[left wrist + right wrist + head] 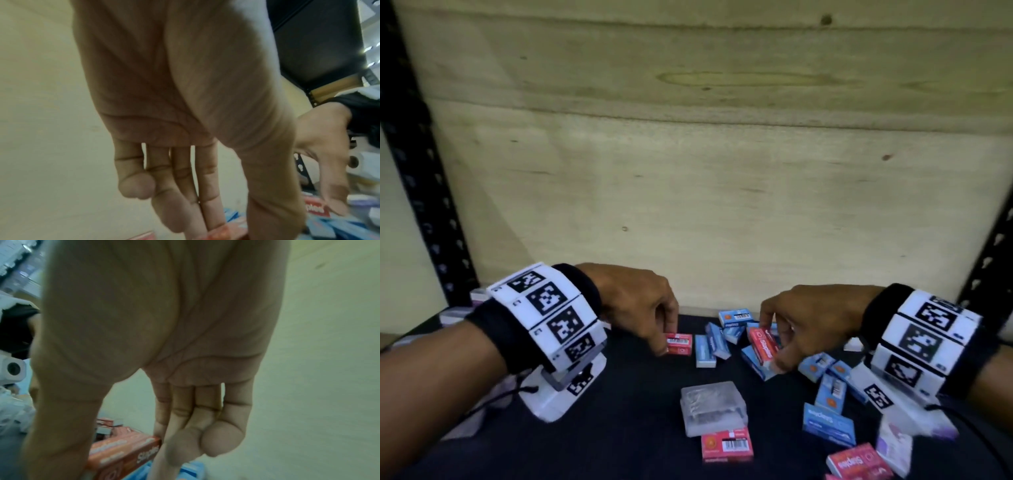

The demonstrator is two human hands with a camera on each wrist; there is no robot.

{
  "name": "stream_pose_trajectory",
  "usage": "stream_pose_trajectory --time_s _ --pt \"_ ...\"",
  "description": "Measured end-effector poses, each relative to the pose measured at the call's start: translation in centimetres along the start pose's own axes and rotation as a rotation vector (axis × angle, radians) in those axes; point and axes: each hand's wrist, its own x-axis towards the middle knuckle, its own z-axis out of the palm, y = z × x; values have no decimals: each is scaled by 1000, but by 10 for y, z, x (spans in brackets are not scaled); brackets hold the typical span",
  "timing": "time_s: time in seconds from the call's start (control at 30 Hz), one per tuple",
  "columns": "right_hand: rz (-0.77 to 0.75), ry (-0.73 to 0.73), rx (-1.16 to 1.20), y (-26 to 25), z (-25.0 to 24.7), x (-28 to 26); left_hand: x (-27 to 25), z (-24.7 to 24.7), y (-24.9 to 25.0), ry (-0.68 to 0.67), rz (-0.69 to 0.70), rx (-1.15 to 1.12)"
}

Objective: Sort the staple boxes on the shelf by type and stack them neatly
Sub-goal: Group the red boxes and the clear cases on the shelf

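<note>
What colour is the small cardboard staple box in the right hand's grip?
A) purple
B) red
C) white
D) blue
B: the right hand pinches a small red cardboard staple box tilted above the scattered blue staple boxes; the right wrist view shows the same red box between thumb and fingers.

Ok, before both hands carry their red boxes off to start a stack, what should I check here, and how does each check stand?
1. Left hand pinches the red box on the shelf: ok.
2. Right hand holds the tilted red box clear of the blue boxes: cannot tell, they look touching.
3. Both held boxes are the same type: ok, both red.
4. Other red boxes gathered: not ok, scattered at the front.
5. Clear plastic case out of the way: not ok.
</note>
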Motion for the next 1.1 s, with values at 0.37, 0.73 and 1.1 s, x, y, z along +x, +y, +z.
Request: stream_pose_trajectory --time_s 0.37,0.73,1.1 --pt "-227 -21 -83 -109 9 56 -52 46 -56 -135 -199 40" --pt "-292 -147 -194 -137 17 76 -48 49 -66 -168 -193 -8" --pt "-159 44 -271 -109 -33 118 16 16 -92 107 -340 201"
